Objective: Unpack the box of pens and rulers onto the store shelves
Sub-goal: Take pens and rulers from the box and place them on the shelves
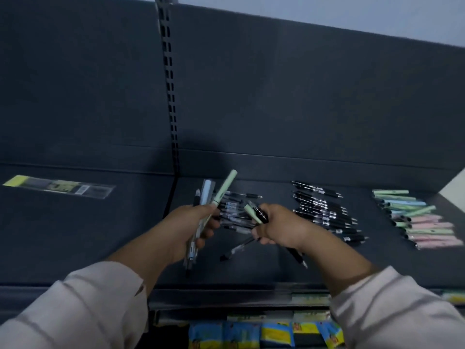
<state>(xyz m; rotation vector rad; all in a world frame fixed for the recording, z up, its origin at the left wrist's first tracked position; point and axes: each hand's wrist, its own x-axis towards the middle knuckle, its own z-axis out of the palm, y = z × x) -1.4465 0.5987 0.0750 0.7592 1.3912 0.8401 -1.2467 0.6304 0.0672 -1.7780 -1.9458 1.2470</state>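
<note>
Head view: both forearms reach up to centre frame over the dark shelf. The left hand grips a bundle of pens, fanned upward. The right hand, knuckles up, clutches a pale green pen and black pens. Sorted pen rows lie at right.

Dim bluish light, soft blur (worse on hands), wide-angle bending

Print on the packaged ruler is blurred; the bottom edge crops the yellow-blue packets.
</note>
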